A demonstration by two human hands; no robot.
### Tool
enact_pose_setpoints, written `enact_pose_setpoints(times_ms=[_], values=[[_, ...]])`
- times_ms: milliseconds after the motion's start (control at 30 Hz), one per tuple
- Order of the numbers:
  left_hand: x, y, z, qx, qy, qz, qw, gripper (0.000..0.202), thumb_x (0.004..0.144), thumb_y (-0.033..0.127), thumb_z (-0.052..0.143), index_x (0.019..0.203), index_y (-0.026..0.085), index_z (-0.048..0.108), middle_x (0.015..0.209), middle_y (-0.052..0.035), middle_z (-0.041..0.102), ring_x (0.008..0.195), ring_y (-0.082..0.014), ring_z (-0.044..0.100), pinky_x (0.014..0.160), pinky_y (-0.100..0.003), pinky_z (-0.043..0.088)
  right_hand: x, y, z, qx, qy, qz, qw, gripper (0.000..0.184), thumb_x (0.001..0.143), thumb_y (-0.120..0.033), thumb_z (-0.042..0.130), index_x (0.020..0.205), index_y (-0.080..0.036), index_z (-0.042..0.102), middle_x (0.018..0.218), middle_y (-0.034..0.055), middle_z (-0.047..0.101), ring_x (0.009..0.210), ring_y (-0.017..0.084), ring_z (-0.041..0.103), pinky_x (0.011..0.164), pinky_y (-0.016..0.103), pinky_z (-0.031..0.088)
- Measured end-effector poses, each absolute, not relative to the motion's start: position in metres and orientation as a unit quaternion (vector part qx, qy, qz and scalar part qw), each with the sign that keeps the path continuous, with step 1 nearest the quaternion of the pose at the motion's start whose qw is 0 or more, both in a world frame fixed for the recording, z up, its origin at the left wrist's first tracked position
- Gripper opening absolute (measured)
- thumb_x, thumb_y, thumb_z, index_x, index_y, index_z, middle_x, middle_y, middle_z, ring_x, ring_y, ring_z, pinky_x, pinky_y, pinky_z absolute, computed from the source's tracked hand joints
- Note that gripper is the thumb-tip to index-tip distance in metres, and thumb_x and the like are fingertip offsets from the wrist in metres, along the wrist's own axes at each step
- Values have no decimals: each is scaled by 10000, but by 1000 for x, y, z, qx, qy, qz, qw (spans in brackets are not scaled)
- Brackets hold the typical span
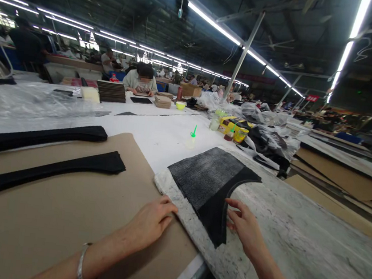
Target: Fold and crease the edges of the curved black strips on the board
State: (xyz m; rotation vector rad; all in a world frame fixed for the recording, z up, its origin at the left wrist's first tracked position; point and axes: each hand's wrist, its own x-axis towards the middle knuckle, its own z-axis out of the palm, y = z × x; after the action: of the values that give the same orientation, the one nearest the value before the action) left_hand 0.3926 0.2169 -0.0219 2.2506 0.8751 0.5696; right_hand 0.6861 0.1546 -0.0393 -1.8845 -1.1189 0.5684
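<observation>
Head view, looking down: both forearms are cut off by the lower border, and two black strips, an upper strip (pixel 58 136) and a lower strip (pixel 68 168), run out past the left one. Clear plastic sheeting (pixel 35 102) blurs what lies under it, and what the co-worker (pixel 142 81) across the counter (pixel 170 128) bends over is too small to make out.

The brown sheet (pixel 45 222) ends in a slanting edge beside the rounded rim of a mottled grey slab (pixel 311 243); near the bottom border a dark gap opens between them. Broad bare slab spreads right of the right grip (pixel 243 224), and bare brown sheet lies left of the left grip (pixel 156 216). Beyond, a bottle (pixel 190 142) with a green tip stands on the white counter.

A black fabric panel (pixel 208 178), paler grey over much of its upper part, lies flat on the slab between the two grips, one pointed corner toward the wearer. The left grip, thumb and fingers apart with nothing held, is near the slab's rim, short of the panel. The right grip's fingertips meet the panel's curved edge; whether they pinch it, I cannot tell.
</observation>
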Motion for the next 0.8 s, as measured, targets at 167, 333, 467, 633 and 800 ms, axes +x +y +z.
enact_pose_setpoints(times_ms=[167, 333, 467, 633, 800], values=[[413, 208, -23, 868, 317, 210, 320, 280, 854, 90, 511, 1020, 236, 684, 1063, -31, 627, 936, -168, 616, 864, -278, 482, 680, 138, -34, -719, -472, 264, 437, 452, 719, -329, 439, 1115, -188, 606, 1031, 96, 613, 879, 218, 616, 674, 303, 560], [429, 197, -25, 872, 304, 201, 326, 276, 862, 85, 508, 1002, 230, 697, 1036, -36, 631, 922, -166, 615, 859, -277, 485, 677, 124, -23, -633, -634, 248, 369, 387, 690, -202, 407, 985, -228, 657, 1101, 46, 611, 1016, 212, 577, 919, 356, 469], [436, 189, -24, 876, 294, 213, 319, 274, 875, 81, 487, 974, 226, 697, 998, -35, 633, 916, -166, 601, 835, -272, 482, 681, 123, -10, -594, -708, 233, 302, 213, 842, -249, 459, 874, -241, 669, 1095, 42, 613, 1000, 216, 581, 893, 328, 450], [446, 175, -19, 908, 252, 225, 249, 282, 906, 77, 426, 993, 212, 658, 1019, -37, 632, 961, -182, 558, 848, -289, 458, 691, 137, -11, -629, -638, 250, 366, 210, 854, -431, 600, 836, -249, 703, 900, 10, 667, 882, 221, 605, 819, 300, 450], [466, 167, -18, 945, 222, 175, 167, 242, 941, 190, 462, 1156, 215, 569, 1119, -55, 615, 999, -227, 529, 865, -360, 451, 714, 164, -22, -663, -547, 254, 443, 316, 796, -500, 636, 817, -190, 692, 707, 12, 632, 665, 187, 583, 631, 281, 468]])
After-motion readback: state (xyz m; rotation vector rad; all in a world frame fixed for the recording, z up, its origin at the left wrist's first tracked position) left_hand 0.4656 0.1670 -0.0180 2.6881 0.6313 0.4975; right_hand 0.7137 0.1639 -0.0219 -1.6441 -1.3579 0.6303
